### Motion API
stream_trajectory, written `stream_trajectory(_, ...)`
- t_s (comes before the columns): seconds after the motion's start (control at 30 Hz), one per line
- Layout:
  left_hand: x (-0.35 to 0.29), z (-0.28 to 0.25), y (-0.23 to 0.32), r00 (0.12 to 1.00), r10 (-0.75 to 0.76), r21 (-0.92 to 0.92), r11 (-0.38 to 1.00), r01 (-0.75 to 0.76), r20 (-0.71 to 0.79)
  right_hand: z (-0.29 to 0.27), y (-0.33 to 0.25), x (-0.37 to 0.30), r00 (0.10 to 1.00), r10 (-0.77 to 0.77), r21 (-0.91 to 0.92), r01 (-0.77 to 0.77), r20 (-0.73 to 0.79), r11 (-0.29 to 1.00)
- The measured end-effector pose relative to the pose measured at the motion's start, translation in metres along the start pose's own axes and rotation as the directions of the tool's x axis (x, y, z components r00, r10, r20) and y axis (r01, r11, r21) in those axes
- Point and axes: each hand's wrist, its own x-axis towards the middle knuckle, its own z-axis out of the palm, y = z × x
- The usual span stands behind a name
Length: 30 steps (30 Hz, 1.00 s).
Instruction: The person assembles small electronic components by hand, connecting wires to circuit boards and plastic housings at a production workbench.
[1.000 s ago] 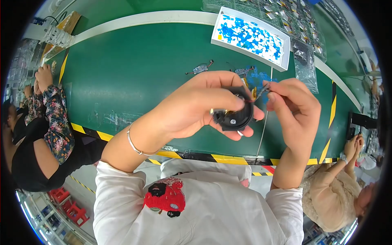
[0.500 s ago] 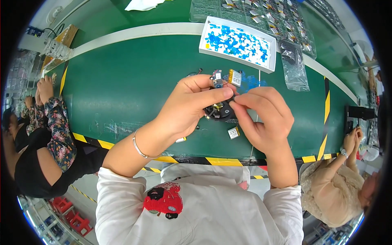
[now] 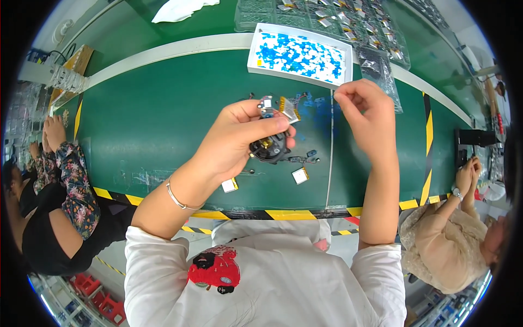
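Black housing (image 3: 269,151) over green bench (image 3: 152,109)

Left hand (image 3: 234,133) pinches it, thumb uppermost, probably for steadiness. 1 pale cell (image 3: 299,175) lies rightward, likely set clear of the grip. Right hand (image 3: 368,106) curled near white box (image 3: 348,61); cannot tell whether it pinches anything.

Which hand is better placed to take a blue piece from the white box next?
Probably the right hand: it is close to the white box, while the left hand holds the black housing.

The black housing (image 3: 275,151) looks plastic, the bangle (image 3: 172,195) glossy metal.
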Motion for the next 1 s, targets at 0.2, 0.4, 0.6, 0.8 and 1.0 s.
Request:
stream_trajectory(0.2,-0.002,0.000,0.003,0.997,-0.001,0.020,1.000,0.003,-0.076,-0.026,0.013,0.003,0.939,0.039,-0.457,0.130,0.342,0.880)
stream_trajectory(0.4,-0.002,0.002,-0.001,0.996,0.003,0.027,1.000,-0.001,-0.092,-0.035,-0.008,0.001,0.997,-0.026,-0.352,0.048,0.066,0.935)
stream_trajectory(0.6,0.000,-0.002,-0.009,0.995,0.012,-0.013,1.000,-0.013,-0.095,0.033,-0.041,-0.028,0.941,-0.318,-0.022,0.323,0.118,0.946)
stream_trajectory(0.8,-0.006,0.003,-0.001,0.997,-0.074,-0.063,0.995,0.071,-0.036,0.039,-0.039,-0.030,0.932,-0.358,0.026,0.358,0.047,0.934)
stream_trajectory(1.0,-0.012,0.009,0.012,0.998,-0.011,-0.006,1.000,0.012,0.056,0.033,-0.037,-0.028,0.999,-0.041,0.199,0.042,-0.009,0.979)
